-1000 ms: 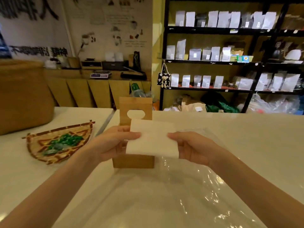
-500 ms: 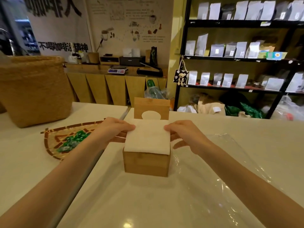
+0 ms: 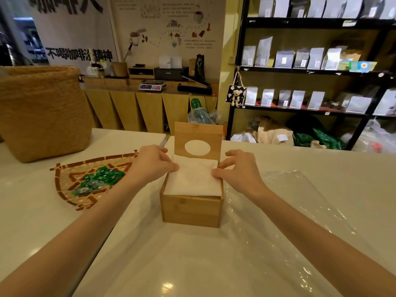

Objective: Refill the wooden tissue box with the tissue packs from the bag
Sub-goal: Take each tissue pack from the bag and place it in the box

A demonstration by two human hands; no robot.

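The wooden tissue box [image 3: 190, 211] stands on the white table, its hinged lid [image 3: 198, 133] with an oval hole raised upright at the back. A white stack of tissues [image 3: 192, 181] lies in the box's open top, level with the rim. My left hand [image 3: 153, 162] pinches the stack's far left edge. On the far right edge, my right hand [image 3: 237, 170] presses with thumb and fingertips. A clear plastic bag [image 3: 289, 221] lies flat on the table to the right of and in front of the box.
A woven fan-shaped tray [image 3: 70, 189] with green wrapped sweets lies left of the box. A large straw basket [image 3: 42, 112] stands at the far left. A seam splits the table left of the box. Shelves of pouches [image 3: 310, 61] fill the back right.
The tissue stack was held in the air in front of the box; it has been lowered onto the open box and now sits down in it. Both hands followed, staying at its edges.
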